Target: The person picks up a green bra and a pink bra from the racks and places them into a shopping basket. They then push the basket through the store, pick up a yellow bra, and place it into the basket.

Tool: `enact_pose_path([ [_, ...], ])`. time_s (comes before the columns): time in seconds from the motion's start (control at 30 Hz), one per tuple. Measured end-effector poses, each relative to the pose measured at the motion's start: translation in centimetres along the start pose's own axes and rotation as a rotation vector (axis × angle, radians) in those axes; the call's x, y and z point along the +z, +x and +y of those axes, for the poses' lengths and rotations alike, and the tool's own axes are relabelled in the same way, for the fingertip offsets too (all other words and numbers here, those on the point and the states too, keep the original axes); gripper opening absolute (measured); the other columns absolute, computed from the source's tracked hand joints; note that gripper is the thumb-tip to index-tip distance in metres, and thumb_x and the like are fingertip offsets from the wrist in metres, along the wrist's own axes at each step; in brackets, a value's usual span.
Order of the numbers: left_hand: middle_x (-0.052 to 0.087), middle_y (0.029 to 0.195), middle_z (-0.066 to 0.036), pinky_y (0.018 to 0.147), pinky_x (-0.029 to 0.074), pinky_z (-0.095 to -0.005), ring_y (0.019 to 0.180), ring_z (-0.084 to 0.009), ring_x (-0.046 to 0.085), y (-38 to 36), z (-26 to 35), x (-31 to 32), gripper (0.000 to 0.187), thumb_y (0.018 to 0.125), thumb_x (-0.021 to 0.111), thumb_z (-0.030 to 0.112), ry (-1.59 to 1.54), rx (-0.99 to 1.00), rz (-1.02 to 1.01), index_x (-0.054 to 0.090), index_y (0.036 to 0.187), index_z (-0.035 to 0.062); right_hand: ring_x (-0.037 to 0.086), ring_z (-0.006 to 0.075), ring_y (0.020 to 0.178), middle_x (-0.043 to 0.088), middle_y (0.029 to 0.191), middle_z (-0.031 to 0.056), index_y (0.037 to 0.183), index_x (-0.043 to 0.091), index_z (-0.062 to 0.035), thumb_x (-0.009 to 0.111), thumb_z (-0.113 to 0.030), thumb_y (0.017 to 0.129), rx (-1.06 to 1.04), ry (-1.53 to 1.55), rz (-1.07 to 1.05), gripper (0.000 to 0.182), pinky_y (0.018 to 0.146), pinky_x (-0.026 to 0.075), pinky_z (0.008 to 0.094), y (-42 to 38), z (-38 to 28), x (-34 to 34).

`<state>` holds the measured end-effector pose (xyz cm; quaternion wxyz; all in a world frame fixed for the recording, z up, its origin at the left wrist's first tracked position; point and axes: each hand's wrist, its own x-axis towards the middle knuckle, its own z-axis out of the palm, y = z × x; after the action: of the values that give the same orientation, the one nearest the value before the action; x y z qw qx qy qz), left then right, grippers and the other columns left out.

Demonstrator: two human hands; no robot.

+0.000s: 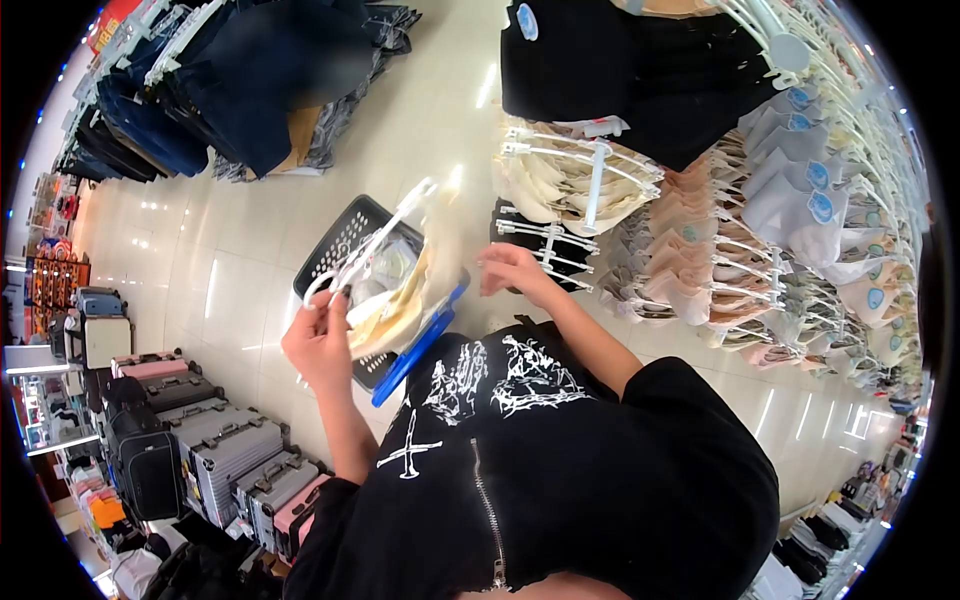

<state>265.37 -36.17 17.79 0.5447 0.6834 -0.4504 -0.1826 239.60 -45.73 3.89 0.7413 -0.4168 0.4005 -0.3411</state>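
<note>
My left hand point(318, 338) is closed around white plastic hangers point(385, 232), from which cream-coloured garments point(400, 300) hang, partly blurred by motion. Below them stands a dark perforated basket point(345, 235) with a blue handle point(415, 345); something grey and clear shows inside it. My right hand point(512, 270) is held out beside the rack on the right, its fingers apart and nothing in them. Close to it are hangers with black items point(550, 245) and a row of cream garments on hangers point(560, 180).
Dark blue garments point(250, 80) hang on a rack at the upper left. Black clothes point(640, 70) and many beige and grey pieces point(690, 235) fill the right-hand racks. Silver suitcases point(220, 450) line the lower left. Pale tiled floor point(240, 230) runs between.
</note>
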Motion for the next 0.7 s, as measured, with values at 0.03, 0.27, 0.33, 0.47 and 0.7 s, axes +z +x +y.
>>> enact_pose_path([
  [0.03, 0.059, 0.062, -0.004, 0.048, 0.039, -0.0168, 0.052, -0.0046, 0.051, 0.4, -0.4, -0.6, 0.011, 0.077, 0.065, 0.002, 0.042, 0.004, -0.003, 0.062, 0.084, -0.0061, 0.062, 0.0189, 0.062, 0.061, 0.074, 0.0080, 0.098, 0.055, -0.0019, 0.056, -0.009, 0.079, 0.079, 0.094, -0.015, 0.020, 0.058, 0.051, 0.0281, -0.2, 0.1, -1.3],
  [0.27, 0.060, 0.060, -0.004, 0.049, 0.040, -0.0187, 0.051, -0.0047, 0.052, 0.3, -1.8, -2.1, 0.013, 0.076, 0.067, 0.008, 0.188, -0.011, -0.031, 0.064, 0.083, -0.0023, 0.051, 0.0302, 0.106, 0.047, 0.122, 0.0174, 0.114, 0.043, 0.0038, 0.043, -0.028, 0.090, -0.380, 0.705, 0.406, 0.039, 0.093, 0.042, 0.0384, 2.2, -3.0, -11.8],
  [0.33, 0.060, 0.060, -0.004, 0.049, 0.040, -0.0187, 0.052, -0.0052, 0.053, 0.3, -1.5, -1.6, 0.014, 0.076, 0.067, 0.009, 0.158, -0.014, -0.057, 0.064, 0.084, -0.0022, 0.052, 0.0281, 0.105, 0.050, 0.117, 0.0175, 0.113, 0.043, 0.0054, 0.041, -0.025, 0.092, -0.400, 0.666, 0.461, 0.037, 0.092, 0.044, 0.0357, 1.2, -7.1, -10.5],
  [0.47, 0.061, 0.062, -0.005, 0.050, 0.042, -0.0190, 0.054, -0.0069, 0.056, 0.7, -1.9, -1.1, 0.015, 0.077, 0.066, 0.008, 0.118, -0.003, -0.129, 0.063, 0.086, -0.0033, 0.055, 0.0253, 0.101, 0.054, 0.111, 0.0167, 0.111, 0.044, 0.0068, 0.037, -0.017, 0.094, -0.428, 0.520, 0.504, 0.030, 0.089, 0.047, 0.0339, 3.3, -5.5, -14.4],
  [0.7, 0.060, 0.060, -0.005, 0.050, 0.041, -0.0192, 0.053, -0.0064, 0.054, 1.6, -1.5, -1.1, 0.015, 0.077, 0.066, 0.009, 0.125, 0.015, -0.181, 0.063, 0.086, -0.0030, 0.059, 0.0266, 0.087, 0.057, 0.094, 0.0150, 0.107, 0.044, 0.0014, 0.047, -0.011, 0.089, -0.496, 0.535, 0.479, 0.022, 0.083, 0.048, 0.0385, -1.9, -4.8, -10.9],
])
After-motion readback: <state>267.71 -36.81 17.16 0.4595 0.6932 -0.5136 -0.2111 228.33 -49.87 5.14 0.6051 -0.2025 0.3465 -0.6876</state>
